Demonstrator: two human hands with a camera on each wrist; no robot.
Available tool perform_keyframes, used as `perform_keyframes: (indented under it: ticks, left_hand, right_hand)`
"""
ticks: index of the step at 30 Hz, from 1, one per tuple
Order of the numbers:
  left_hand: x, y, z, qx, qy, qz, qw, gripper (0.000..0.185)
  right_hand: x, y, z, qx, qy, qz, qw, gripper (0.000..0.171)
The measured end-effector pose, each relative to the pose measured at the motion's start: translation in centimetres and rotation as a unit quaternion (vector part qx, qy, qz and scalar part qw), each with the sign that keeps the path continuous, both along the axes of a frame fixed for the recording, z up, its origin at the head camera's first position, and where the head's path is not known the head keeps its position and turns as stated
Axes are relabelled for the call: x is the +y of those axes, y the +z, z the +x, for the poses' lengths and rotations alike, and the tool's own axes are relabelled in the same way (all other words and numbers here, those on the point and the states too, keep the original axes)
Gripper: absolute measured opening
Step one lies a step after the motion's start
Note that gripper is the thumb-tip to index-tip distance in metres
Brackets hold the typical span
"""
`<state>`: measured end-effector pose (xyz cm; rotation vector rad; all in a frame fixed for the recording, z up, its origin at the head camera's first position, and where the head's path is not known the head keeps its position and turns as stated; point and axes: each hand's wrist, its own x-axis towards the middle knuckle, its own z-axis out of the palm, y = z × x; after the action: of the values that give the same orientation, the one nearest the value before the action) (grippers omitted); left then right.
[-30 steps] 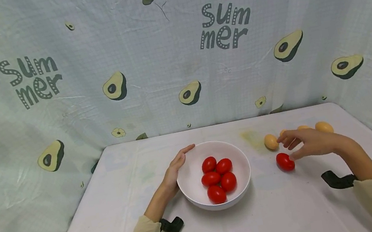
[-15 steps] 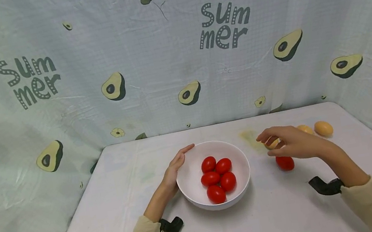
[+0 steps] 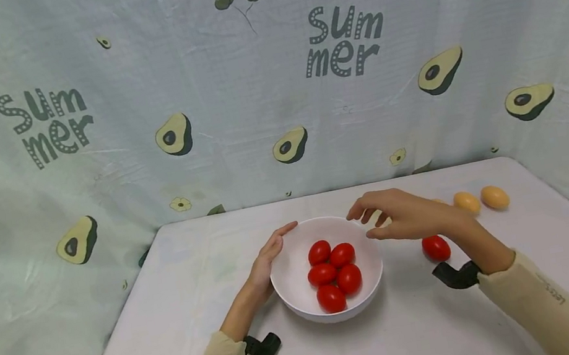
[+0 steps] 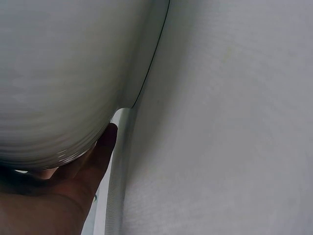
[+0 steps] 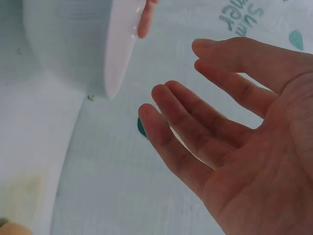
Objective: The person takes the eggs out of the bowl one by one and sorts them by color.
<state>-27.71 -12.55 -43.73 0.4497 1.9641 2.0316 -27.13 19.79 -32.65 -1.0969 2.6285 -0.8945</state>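
A white bowl (image 3: 305, 299) stands on the table with several glossy red oval tomatoes (image 3: 349, 278) inside. My left hand (image 3: 267, 262) lies along the bowl's left side, fingers fairly straight and touching it; in the left wrist view its fingers (image 4: 100, 161) rest against the outer wall. Over the bowl's right rim hovers my right hand (image 3: 409, 212), fingers loosely bent. The right wrist view shows this hand (image 5: 244, 132) holding nothing, apart from the bowl (image 5: 68, 44). One red tomato (image 3: 436, 248) lies on the table below the right forearm.
Yellow oval fruits (image 3: 494, 197) lie at the table's (image 3: 233, 274) back right, some partly hidden by the right hand. A pale yellow stain marks the tabletop in the right wrist view. A printed cloth (image 3: 222, 75) hangs behind the table.
My right hand has moved left, from beside the loose red tomato and over the yellow fruits to the bowl's right rim. My left hand and the bowl have stayed put.
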Motion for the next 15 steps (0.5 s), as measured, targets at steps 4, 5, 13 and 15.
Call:
perform_keyframes:
  ticks: [4,5,13,15]
  left_hand:
    - [0.1,0.1,0.0,-0.001,0.003,-0.001,1.0000,0.052]
    - [0.1,0.1,0.0,-0.001,0.004,-0.003,1.0000,0.052]
    - [0.0,0.2,-0.1,0.001,-0.003,-0.004,1.0000,0.052]
    - [-0.1,0.2,-0.1,0.003,-0.002,-0.007,1.0000,0.053]
  right_hand:
    - [-2.5,0.7,-1.1,-0.017,0.018,0.030,0.999,0.037]
    - [-3.0,0.8,-1.3,-0.019,0.023,0.037,0.999,0.036]
    - [-7.1,1.5,-2.9,-0.009,0.072,0.090,0.993,0.033]
    - [-8.0,1.6,-3.2,-0.011,0.077,0.103,0.992,0.032]
